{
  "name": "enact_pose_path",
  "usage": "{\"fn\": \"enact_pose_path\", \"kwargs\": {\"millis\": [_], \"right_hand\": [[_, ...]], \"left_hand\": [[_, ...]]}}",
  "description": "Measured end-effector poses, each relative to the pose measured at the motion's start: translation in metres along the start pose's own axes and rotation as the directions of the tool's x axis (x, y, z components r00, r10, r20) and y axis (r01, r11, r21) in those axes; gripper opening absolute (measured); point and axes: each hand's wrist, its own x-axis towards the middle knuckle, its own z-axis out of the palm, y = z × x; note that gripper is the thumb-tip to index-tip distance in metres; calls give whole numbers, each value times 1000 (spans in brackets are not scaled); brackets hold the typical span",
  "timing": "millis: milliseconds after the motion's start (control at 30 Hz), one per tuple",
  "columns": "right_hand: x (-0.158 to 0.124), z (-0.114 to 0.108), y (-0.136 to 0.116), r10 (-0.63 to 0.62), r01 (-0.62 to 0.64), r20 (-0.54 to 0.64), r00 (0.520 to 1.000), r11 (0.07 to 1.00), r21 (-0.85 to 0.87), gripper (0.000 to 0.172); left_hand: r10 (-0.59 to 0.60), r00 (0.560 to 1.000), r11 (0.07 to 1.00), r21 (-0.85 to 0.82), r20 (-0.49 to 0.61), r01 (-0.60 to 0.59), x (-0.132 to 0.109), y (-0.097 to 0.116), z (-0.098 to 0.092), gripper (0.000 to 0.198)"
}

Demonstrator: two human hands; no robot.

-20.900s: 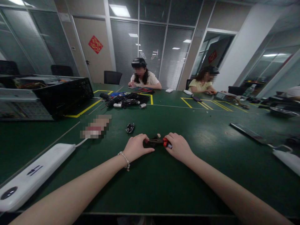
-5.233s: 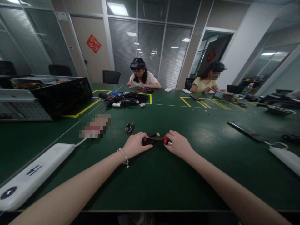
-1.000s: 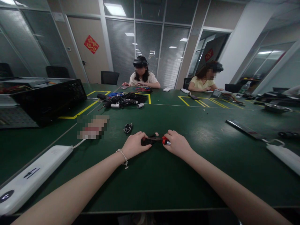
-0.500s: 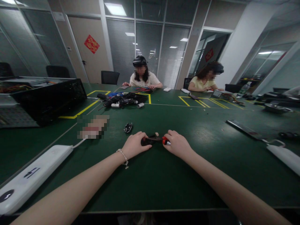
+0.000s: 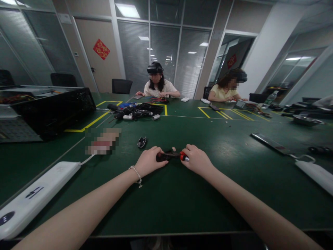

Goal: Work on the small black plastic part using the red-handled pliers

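My left hand [image 5: 151, 158] is closed round a small black part [image 5: 161, 157], thumb below and fingers above. Its exact kind I cannot make out. My right hand [image 5: 196, 158] grips a hand tool with a red handle [image 5: 182, 155]; a silvery piece shows under the fingers. The tool's dark narrow end reaches left to the black part and appears to touch it. Just behind, a small pale piece [image 5: 173, 149] lies on the green table [image 5: 166, 208]. Beyond my left hand sits a small black-and-silver object [image 5: 142, 142], held by neither hand.
To the left are a white power bank [image 5: 44, 198] with a cable and a blurred flat device. A black computer case [image 5: 65, 111] stands far left. Cables and a black tool pile up [image 5: 135, 110] ahead. Two people sit opposite. A phone-like slab [image 5: 269, 143] lies right.
Hardly anything differs. Both my hands keep their place and grip; the view has shifted very slightly. The hand of the person opposite, in the middle, has moved a little to the left.
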Motion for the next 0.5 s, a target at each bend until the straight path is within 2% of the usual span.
{"fn": "enact_pose_path", "kwargs": {"millis": [500], "right_hand": [[-1,3,2,-13,13,-13,1000,1000,-2,24]], "left_hand": [[-1,1000,1000,5,0,1,0,1,-1,29]]}}
